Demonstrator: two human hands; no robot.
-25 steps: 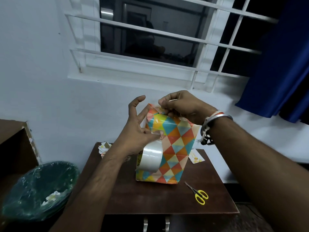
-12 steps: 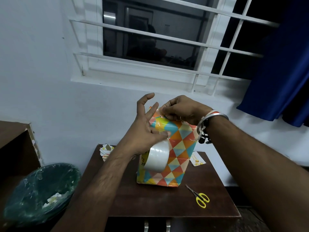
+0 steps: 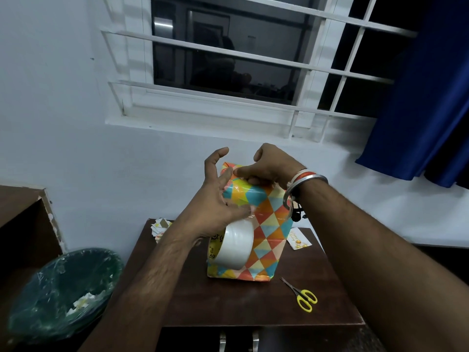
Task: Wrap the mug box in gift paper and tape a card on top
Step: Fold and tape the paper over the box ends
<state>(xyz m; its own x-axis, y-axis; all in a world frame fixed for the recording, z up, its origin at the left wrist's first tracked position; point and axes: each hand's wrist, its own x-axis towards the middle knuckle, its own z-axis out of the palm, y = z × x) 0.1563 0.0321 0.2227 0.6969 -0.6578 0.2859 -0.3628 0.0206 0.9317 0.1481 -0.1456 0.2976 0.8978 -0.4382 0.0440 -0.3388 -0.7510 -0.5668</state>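
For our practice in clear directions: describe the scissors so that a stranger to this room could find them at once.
Find the dark table below the window. The scissors lie near its front right corner, right of the box wrapped in coloured triangles. Their yellow handles set them apart from the pale card behind.

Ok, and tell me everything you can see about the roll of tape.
The tape roll is a wide roll of clear, glossy packing tape that looks whitish, with a yellow core showing black print at its left rim. It hangs tilted in front of the lower left of the wrapped box, just under the left hand. A clear strip seems to run up from it beneath the thumb, which presses against the box. Whether hidden fingers hold the roll cannot be told.
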